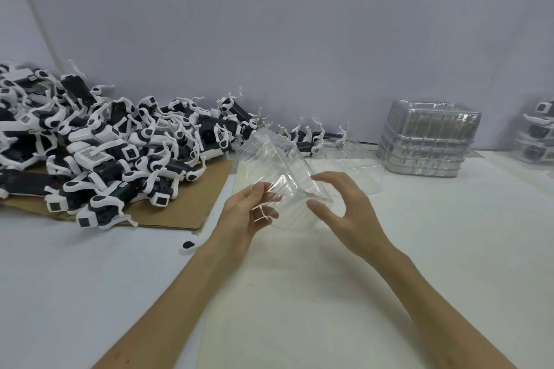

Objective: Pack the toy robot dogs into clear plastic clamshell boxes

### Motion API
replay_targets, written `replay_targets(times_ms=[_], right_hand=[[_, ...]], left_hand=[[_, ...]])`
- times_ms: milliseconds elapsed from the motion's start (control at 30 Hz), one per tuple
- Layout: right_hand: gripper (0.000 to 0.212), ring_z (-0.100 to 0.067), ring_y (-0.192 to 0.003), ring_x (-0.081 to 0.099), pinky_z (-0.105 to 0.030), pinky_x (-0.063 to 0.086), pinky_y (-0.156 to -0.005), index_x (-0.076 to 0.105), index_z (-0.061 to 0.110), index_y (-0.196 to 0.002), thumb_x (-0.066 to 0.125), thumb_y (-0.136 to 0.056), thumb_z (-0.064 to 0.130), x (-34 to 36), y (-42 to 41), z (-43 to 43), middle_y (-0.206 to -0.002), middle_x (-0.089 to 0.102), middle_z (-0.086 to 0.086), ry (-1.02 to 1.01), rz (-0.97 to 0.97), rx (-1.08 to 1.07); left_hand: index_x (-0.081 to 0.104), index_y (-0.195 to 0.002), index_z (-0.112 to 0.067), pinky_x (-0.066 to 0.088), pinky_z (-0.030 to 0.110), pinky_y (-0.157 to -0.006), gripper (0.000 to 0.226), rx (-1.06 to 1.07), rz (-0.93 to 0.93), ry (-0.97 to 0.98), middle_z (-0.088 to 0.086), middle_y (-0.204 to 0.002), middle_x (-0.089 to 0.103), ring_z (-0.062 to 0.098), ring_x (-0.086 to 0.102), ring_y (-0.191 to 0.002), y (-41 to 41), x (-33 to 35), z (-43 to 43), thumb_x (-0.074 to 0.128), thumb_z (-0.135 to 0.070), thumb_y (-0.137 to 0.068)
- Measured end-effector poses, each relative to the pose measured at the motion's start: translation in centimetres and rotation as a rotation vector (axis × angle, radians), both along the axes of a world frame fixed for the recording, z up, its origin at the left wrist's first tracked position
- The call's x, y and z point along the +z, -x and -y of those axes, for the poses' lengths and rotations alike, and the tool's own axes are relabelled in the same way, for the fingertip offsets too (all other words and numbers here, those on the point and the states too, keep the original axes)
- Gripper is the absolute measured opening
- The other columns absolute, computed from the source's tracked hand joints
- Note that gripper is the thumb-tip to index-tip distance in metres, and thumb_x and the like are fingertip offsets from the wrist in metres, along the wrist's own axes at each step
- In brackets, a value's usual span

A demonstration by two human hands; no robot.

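Clear clamshell box (281, 165): held tilted above the worktop (299, 293), centre.
Left grip (242, 219): pinching the box's near-left edge.
Right grip (347, 210): fingers spread at the box's right rim; whether it holds, cannot tell.
Toy robot dogs (99, 141): heaped on cardboard (180, 213), far left.
Stacked boxes (428, 141): far right on the worktop.

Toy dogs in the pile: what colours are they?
The dogs are black and white; head view.
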State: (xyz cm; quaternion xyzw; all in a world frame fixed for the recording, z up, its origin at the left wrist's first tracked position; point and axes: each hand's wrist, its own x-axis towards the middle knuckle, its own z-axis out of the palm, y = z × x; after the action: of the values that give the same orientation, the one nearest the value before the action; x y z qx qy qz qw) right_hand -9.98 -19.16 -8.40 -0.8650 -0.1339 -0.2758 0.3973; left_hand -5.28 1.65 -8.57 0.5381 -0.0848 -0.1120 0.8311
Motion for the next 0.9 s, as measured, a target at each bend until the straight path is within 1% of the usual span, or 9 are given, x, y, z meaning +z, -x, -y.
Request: replay_targets(times_ms=[67, 167, 267, 400, 533, 667, 733, 800, 900], right_hand=[[0.04, 0.001, -0.123, 0.051, -0.036, 0.041, -0.108, 0.061, 0.032, -0.126, 0.063, -0.09, 0.051, -0.1, -0.3, 1.2, -0.126, 0.058, 0.023, -0.01, -0.024, -0.055], [0.033, -0.002, -0.123, 0.051, -0.035, 0.041, -0.108, 0.062, 0.028, -0.128, 0.067, -0.095, 0.028, -0.9, -0.6, 2.3, -0.127, 0.058, 0.016, 0.034, -0.076, -0.089], [0.036, -0.006, -0.123, 0.05, -0.032, 0.04, -0.108, 0.062, 0.025, -0.13, 0.067, -0.095, 0.017, -1.2, -1.1, 2.1, -0.129, 0.055, 0.013, 0.028, -0.051, -0.12], [0.043, -0.009, -0.131, 0.046, -0.034, 0.036, -0.112, 0.056, 0.022, -0.138, 0.065, -0.096, 0.018, -1.6, -1.5, 1.6, -0.139, 0.051, 0.009, 0.022, -0.062, -0.134], [0.051, -0.019, -0.142, 0.035, -0.037, 0.027, -0.112, 0.047, 0.02, -0.147, 0.054, -0.098, 0.032, -1.3, -2.9, 2.8, -0.155, 0.042, 0.0, 0.067, -0.025, -0.349], [0.068, -0.021, -0.153, 0.016, -0.045, 0.012, -0.119, 0.023, 0.02, -0.158, 0.055, -0.099, 0.031, -1.2, -5.8, 5.0, -0.164, 0.024, -0.002, 0.523, -0.327, -0.57], [0.059, -0.024, -0.144, 0.029, -0.043, 0.013, -0.117, 0.041, 0.021, -0.15, 0.062, -0.095, 0.026, -1.9, -6.5, 5.6, -0.152, 0.041, -0.004, 0.536, -0.252, -0.622], [0.042, -0.026, -0.127, 0.045, -0.042, 0.017, -0.112, 0.063, 0.022, -0.13, 0.07, -0.089, 0.023, -1.7, -6.4, 5.6, -0.129, 0.058, -0.004, 0.458, -0.118, -0.623], [0.027, -0.022, -0.108, 0.059, -0.041, 0.023, -0.108, 0.065, 0.021, -0.116, 0.072, -0.09, 0.025, -0.4, -5.4, 5.0, -0.104, 0.066, 0.004, 0.365, -0.081, -0.53]], left_hand=[[0.071, -0.092, -0.015, 0.049, 0.02, -0.056, 0.025, 0.036, -0.006, 0.0, 0.002, -0.084, 0.075, 0.011, 0.063, -0.056, -0.1, -0.1, 0.0, 0.065, -0.037, -0.081], [0.076, -0.078, -0.018, 0.051, 0.017, -0.055, 0.02, 0.045, 0.01, 0.016, 0.003, -0.08, 0.075, 0.008, 0.063, -0.057, -0.1, 0.0, 0.0, 0.067, -0.035, -0.081], [0.079, -0.068, -0.02, 0.052, 0.016, -0.056, 0.022, 0.033, 0.024, 0.045, 0.003, -0.074, 0.074, 0.005, 0.065, -0.06, 0.2, 0.3, 0.0, 0.069, -0.037, -0.079], [0.075, -0.066, -0.02, 0.048, 0.017, -0.05, 0.031, 0.075, 0.0, 0.11, 0.002, -0.069, 0.068, 0.007, 0.06, -0.056, 0.2, 0.4, 0.1, 0.065, -0.034, -0.091], [0.057, -0.084, -0.016, 0.045, 0.021, -0.048, 0.022, 0.072, -0.133, 0.134, -0.005, -0.059, 0.052, 0.01, 0.047, -0.049, -0.2, 0.0, 0.0, 0.047, -0.02, -0.103], [0.054, -0.084, -0.018, 0.043, 0.021, -0.046, 0.024, 0.051, -0.262, 0.12, -0.005, -0.057, 0.051, 0.012, 0.048, -0.048, -0.6, -0.3, -0.3, 0.046, -0.024, -0.105], [0.057, -0.086, -0.017, 0.043, 0.021, -0.043, 0.022, 0.093, -0.271, 0.083, -0.005, -0.056, 0.052, 0.011, 0.047, -0.045, -1.0, -0.6, -0.3, 0.05, -0.028, -0.105], [0.058, -0.093, -0.015, 0.038, 0.02, -0.04, 0.017, 0.192, -0.222, -0.017, -0.005, -0.052, 0.052, 0.009, 0.044, -0.041, -1.6, -1.0, -0.5, 0.056, -0.029, -0.103], [0.052, -0.104, -0.019, 0.031, 0.018, -0.037, 0.02, 0.353, -0.176, -0.125, -0.003, -0.057, 0.054, 0.006, 0.037, -0.039, -1.8, -1.5, -0.5, 0.068, -0.028, -0.096]])
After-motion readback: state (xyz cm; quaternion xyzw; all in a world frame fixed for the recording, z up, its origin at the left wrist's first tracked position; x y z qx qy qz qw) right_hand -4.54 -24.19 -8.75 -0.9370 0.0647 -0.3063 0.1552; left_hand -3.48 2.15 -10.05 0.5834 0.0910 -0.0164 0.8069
